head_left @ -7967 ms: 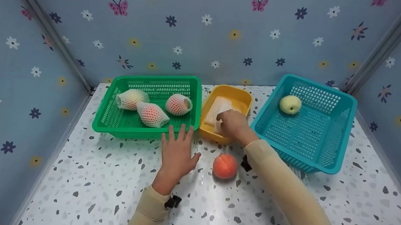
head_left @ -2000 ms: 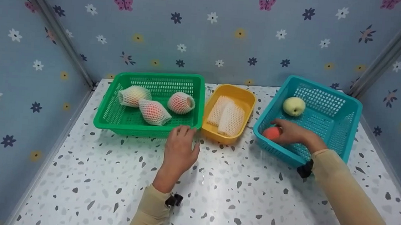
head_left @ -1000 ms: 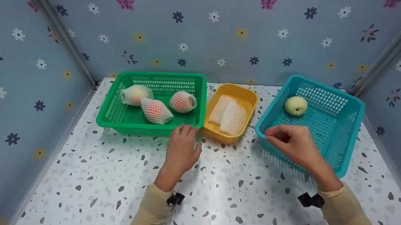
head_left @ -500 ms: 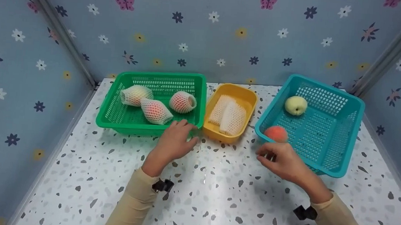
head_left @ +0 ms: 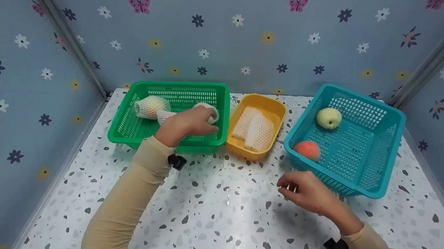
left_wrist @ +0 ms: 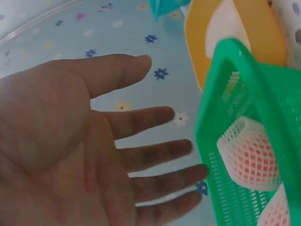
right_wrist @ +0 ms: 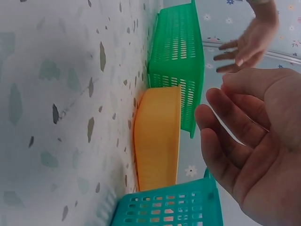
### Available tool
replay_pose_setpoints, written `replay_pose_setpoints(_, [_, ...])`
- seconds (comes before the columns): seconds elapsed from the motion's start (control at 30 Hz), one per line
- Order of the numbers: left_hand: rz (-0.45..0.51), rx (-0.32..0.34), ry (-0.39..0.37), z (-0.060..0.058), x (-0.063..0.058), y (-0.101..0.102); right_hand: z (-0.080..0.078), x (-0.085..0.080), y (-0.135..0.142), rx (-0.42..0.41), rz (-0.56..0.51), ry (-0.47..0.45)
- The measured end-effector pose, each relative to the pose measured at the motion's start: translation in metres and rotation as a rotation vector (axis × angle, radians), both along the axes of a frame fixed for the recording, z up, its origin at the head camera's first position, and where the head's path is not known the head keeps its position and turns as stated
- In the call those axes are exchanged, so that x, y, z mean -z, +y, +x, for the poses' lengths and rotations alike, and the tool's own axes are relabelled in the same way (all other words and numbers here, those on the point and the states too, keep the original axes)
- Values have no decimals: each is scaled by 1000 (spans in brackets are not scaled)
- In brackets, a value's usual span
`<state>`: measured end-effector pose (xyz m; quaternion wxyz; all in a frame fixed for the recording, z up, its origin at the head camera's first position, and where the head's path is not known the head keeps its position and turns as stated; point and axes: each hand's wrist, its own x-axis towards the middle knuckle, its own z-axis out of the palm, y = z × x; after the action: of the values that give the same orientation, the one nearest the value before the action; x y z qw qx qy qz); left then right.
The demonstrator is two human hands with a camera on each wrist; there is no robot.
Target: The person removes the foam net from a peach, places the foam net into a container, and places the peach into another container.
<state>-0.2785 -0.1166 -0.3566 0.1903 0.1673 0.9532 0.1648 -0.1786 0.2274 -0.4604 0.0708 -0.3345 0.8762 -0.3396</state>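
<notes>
One left hand (head_left: 191, 121), one right hand (head_left: 308, 191), fingers loose, empty, flanked the yellow tray (head_left: 246, 153), perhaps centred for reach.

My left hand (left_wrist: 89, 146) is spread near a green basket (left_wrist: 256, 77) of net-sleeved fruit (left_wrist: 249, 157), beside which sits a yellow container (left_wrist: 265, 35).

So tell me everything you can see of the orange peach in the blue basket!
The peach is round, pinkish orange and bare, with matte-looking skin. It sits in the near left corner of the blue basket, apart from the pale fruit. The right hand isn't touching it. I can't tell whether the basket's side is.
</notes>
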Motion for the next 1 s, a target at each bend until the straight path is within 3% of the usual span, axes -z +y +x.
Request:
replay_pose_setpoints(0.13, [-39, -23, 24, -30, 1, 1, 2, 3, 1, -4, 30, -3])
replay_pose_setpoints(0.3, [-29, -88, 65, -62, 16, -4, 4, 6, 3, -4, 24, 0])
replay_pose_setpoints(0.4, [-25, -113, 72, -73, 26, -8, 5, 9, 4, -9, 20, -12])
replay_pose_setpoints(0.7, [32, -90, 69, -87, 49, -13, 9, 21, 2, -27, 23, -72])
replay_pose_setpoints(1.0, [-59, -109, 38, -94, 63, -1, 13, 29, 0, -45, 17, -68])
